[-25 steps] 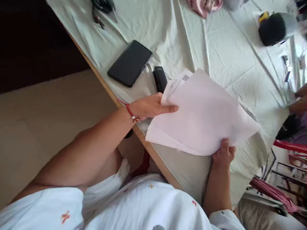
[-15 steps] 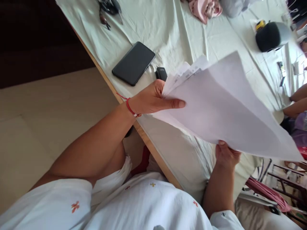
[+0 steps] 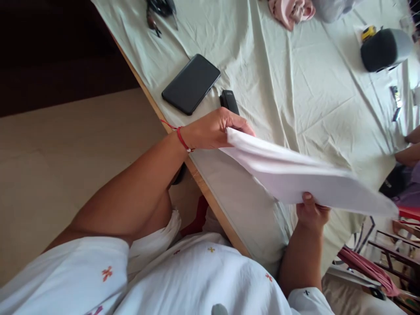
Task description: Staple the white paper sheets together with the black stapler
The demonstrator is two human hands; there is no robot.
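Well, both hands' fingers clamp the paper stack (image 3: 295, 175) (edge-on) above the table edge (image 3: 200, 179), cloth beyond open.

no readable text, label or number anywhere in view

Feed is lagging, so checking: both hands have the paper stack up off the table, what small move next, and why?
Probably lower the paper stack flat onto the cloth-covered table: left hand and right hand pinch opposite edges, and it sags between them.
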